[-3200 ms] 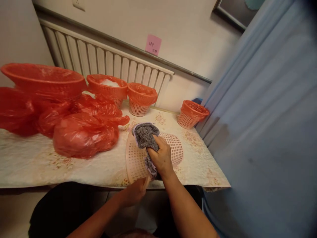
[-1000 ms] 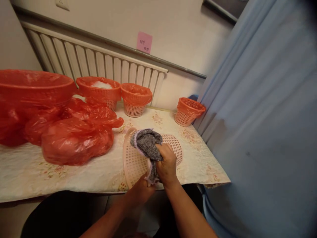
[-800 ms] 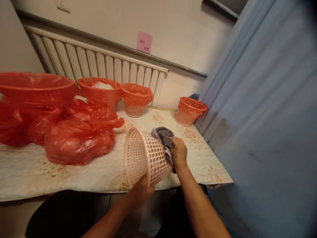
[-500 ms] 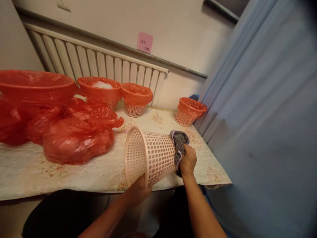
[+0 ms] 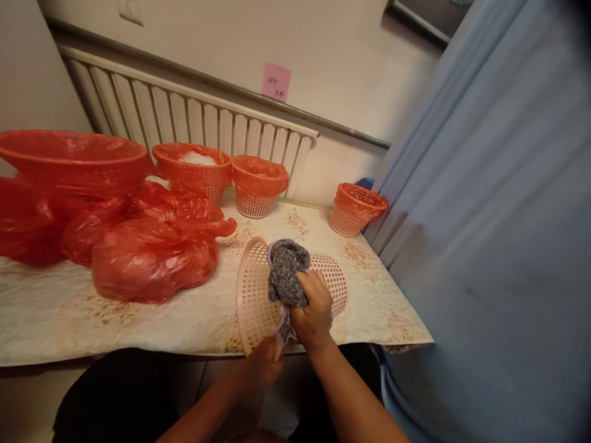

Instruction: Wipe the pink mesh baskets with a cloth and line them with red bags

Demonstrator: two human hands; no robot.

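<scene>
A pale pink perforated plastic wastebasket (image 5: pixel 253 295) lies tipped on its side near the table's front edge, its wide mouth facing left. My left hand (image 5: pixel 263 363) is closed on the lower part of its rim. In my right hand (image 5: pixel 314 307) is a bunched dark grey cloth (image 5: pixel 287 271) with a light purple edge. That cloth covers the middle of the basket's outer side, next to the rim. The basket's narrow base end shows to the right of my right hand.
Red-lined baskets stand along the back: a wide one (image 5: pixel 74 151), two smaller ones (image 5: pixel 191 166) (image 5: pixel 258 178), and one at right (image 5: pixel 353 209). A tied red plastic bag (image 5: pixel 157 258) lies at left. Behind are a radiator (image 5: pixel 184 117) and, at right, a blue curtain (image 5: pixel 484 234).
My right hand has moved the cloth left along the wastebasket, from its base end to near the rim. My left hand still grips the rim.
</scene>
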